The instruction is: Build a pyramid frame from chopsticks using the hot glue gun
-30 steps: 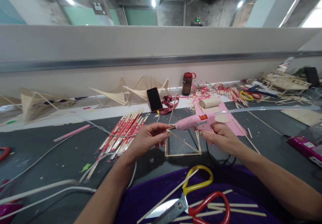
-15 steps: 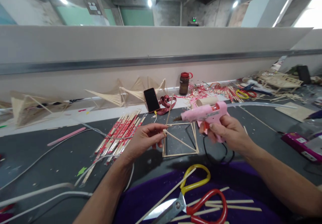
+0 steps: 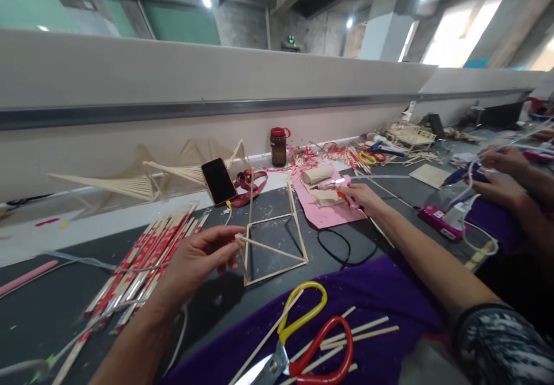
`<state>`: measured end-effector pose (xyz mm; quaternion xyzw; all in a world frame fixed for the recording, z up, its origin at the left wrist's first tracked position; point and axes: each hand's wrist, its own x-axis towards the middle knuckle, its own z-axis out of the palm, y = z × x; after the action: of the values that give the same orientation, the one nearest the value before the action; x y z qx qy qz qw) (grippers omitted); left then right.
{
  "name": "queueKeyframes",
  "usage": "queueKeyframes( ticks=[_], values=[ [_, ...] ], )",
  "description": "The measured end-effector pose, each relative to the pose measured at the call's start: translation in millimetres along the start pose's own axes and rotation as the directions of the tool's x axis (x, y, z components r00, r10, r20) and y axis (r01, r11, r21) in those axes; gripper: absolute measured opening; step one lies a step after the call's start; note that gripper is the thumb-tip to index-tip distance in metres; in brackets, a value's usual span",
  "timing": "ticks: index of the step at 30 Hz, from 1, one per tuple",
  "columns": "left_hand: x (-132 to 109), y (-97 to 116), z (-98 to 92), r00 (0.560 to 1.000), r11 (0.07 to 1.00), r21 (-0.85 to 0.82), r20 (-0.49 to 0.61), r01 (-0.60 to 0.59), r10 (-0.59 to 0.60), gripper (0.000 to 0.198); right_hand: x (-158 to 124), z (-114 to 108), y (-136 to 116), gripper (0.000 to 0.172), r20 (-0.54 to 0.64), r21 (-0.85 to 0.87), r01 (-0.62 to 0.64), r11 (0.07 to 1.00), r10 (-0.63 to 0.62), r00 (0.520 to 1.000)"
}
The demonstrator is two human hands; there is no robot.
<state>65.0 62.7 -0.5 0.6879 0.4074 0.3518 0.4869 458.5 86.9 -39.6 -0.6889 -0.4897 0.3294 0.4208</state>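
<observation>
Wooden frame (image 3: 273, 249) stands on the bench (image 3: 212, 304), near the middle, one joint pinched in the fingertips of the left hand (image 3: 201, 258). To its right, the right hand (image 3: 366, 198) grips a pink glue gun (image 3: 334, 183) over a pink sheet (image 3: 329, 219). Scissors (image 3: 280, 357) lie nearer, on purple cloth (image 3: 381, 292); wrapped sticks (image 3: 141, 261) lie left; a phone (image 3: 219, 182) and bottle (image 3: 279, 148) stand farther off.

Glue gun (image 3: 332, 183), scissors (image 3: 280, 359) and wrapped sticks (image 3: 137, 258) suggest a workshop
</observation>
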Motion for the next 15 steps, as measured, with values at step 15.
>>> queueKeyframes(
  ticks=[15],
  values=[
    [-3.7, 5.6, 4.7, 0.999, 0.998, -0.037, -0.029, 0.042, -0.043, 0.037, -81.2, 56.2, -70.9, 0.022, 0.304, -0.406, 0.762, 0.505, -0.711, 0.634]
  ],
)
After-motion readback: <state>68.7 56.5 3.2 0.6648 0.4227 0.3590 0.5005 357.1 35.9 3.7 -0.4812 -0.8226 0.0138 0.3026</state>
